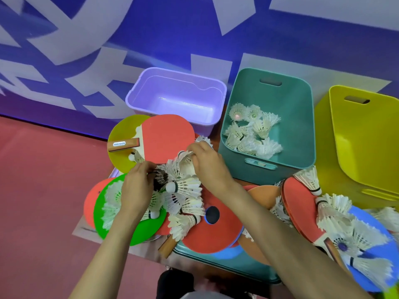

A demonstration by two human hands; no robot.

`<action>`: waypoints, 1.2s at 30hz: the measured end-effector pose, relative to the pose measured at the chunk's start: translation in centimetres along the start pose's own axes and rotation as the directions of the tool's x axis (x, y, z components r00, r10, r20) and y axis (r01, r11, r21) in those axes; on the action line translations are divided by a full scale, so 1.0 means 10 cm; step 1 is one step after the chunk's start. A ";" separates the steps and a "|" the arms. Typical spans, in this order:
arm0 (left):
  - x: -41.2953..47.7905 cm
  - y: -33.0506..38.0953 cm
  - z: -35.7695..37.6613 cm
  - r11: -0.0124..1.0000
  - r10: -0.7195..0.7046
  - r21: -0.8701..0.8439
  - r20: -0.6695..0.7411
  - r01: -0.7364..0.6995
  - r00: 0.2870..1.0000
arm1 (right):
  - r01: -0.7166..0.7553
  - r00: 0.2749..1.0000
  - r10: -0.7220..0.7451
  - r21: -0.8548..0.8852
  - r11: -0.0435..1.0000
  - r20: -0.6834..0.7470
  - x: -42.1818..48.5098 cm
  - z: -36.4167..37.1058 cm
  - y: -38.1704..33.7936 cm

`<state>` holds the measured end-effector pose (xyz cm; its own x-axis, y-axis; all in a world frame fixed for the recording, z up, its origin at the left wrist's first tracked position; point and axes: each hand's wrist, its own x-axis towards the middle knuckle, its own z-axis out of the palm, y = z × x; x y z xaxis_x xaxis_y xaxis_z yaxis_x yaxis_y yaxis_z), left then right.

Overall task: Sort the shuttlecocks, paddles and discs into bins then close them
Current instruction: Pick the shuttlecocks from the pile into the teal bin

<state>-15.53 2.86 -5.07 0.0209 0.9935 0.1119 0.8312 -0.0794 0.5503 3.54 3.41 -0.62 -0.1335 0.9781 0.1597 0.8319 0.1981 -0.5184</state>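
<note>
1. A person's right hand [207,162] pinches a white shuttlecock [184,160] by its feathers, above the heap [187,197] of shuttlecocks in the middle.
2. The left hand [137,190], fingers curled, touches a dark shuttlecock [160,179] at the heap's left edge; whether it grips cannot be told.
3. A red paddle [168,137] lies over a yellow disc [119,132] on the far left; a green disc [149,230] sits near left and a red disc [216,234] near centre.
4. On the far side stand a purple bin [131,100], a teal bin [298,126] holding white shuttlecocks [252,132], and, at right, a yellow bin [356,147].
</note>
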 end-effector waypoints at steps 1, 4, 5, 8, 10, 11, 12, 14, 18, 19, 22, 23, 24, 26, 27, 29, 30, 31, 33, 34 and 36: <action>0.01 0.02 -0.01 1.000 -0.005 -0.013 -0.020 0.005 1.000 | -0.001 1.000 0.002 0.010 1.000 -0.023 -0.01 -0.04 0.01; 0.02 0.12 -0.08 0.996 0.024 -0.088 -0.101 -0.033 0.995 | 0.004 0.992 0.005 0.066 0.998 -0.126 -0.06 -0.19 0.03; 0.02 0.17 -0.11 0.992 0.040 -0.113 -0.126 -0.054 0.991 | 0.015 0.987 0.000 0.087 0.996 -0.162 -0.08 -0.24 0.03; 0.04 0.32 -0.18 0.985 0.094 -0.125 -0.199 -0.120 0.975 | 0.039 0.973 -0.009 0.127 0.991 -0.232 -0.12 -0.38 0.07; 0.08 0.41 -0.22 0.979 0.118 -0.135 -0.252 -0.155 0.961 | 0.053 0.964 -0.013 0.142 0.988 -0.267 -0.12 -0.46 0.10; 0.11 0.47 -0.24 0.974 0.122 -0.151 -0.275 -0.169 0.954 | 0.054 0.959 -0.009 0.152 0.987 -0.285 -0.12 -0.50 0.11; 0.15 0.53 -0.27 0.970 0.126 -0.164 -0.298 -0.181 0.946 | 0.050 0.954 0.001 0.165 0.985 -0.300 -0.11 -0.55 0.13; 0.24 0.67 -0.33 0.960 0.142 -0.180 -0.353 -0.216 0.925 | 0.034 0.946 0.026 0.180 0.983 -0.322 -0.08 -0.65 0.16; 0.41 0.99 -0.35 0.921 0.085 -0.312 -0.428 -0.235 0.900 | -0.018 0.920 0.097 0.207 0.978 -0.379 -0.02 -0.90 0.30; 0.47 1.07 -0.33 0.912 0.088 -0.330 -0.421 -0.243 0.903 | -0.037 0.914 0.118 0.208 0.977 -0.389 -0.01 -0.97 0.35; 0.65 1.34 -0.19 0.881 0.162 -0.366 -0.366 -0.301 0.917 | -0.138 0.892 0.199 0.174 0.975 -0.407 0.04 -1.17 0.56; 0.72 1.44 -0.13 0.869 0.188 -0.376 -0.350 -0.321 0.918 | -0.178 0.882 0.229 0.157 0.971 -0.412 0.05 -1.24 0.65; 0.78 1.56 -0.07 0.861 0.209 -0.381 -0.339 -0.337 0.917 | -0.213 0.875 0.253 0.140 0.967 -0.413 0.07 -1.31 0.74; 0.91 1.78 0.06 0.850 0.241 -0.389 -0.314 -0.356 0.918 | -0.267 0.870 0.282 0.095 0.959 -0.404 0.10 -1.44 0.93; 0.98 1.89 0.12 0.848 0.257 -0.389 -0.292 -0.360 0.921 | -0.293 0.868 0.297 0.072 0.953 -0.398 0.13 -1.50 1.02; 1.15 2.09 0.26 0.858 0.308 -0.355 -0.220 -0.370 0.925 | -0.333 0.866 0.320 0.034 0.942 -0.384 0.21 -1.62 1.22; 1.24 2.18 0.34 0.868 0.344 -0.319 -0.167 -0.381 0.924 | -0.348 0.870 0.326 0.008 0.937 -0.369 0.26 -1.67 1.33; 1.33 2.27 0.43 0.879 0.378 -0.271 -0.106 -0.392 0.920 | -0.367 0.874 0.338 -0.018 0.930 -0.349 0.32 -1.70 1.42; 1.51 2.42 0.62 0.901 0.408 -0.166 0.013 -0.401 0.913 | -0.415 0.871 0.378 -0.056 0.908 -0.312 0.44 -1.75 1.62; 1.59 2.49 0.72 0.907 0.411 -0.125 0.063 -0.401 0.910 | -0.434 0.870 0.397 -0.073 0.898 -0.292 0.51 -1.76 1.70; 1.75 2.59 0.90 0.919 0.395 -0.048 0.137 -0.392 0.908 | -0.448 0.880 0.412 -0.123 0.886 -0.236 0.67 -1.74 1.82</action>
<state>11.35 18.92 3.73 0.4235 0.8823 0.2055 0.7288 -0.4665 0.5012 27.22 12.49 5.63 0.3527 0.9273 0.1255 0.8627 -0.2703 -0.4274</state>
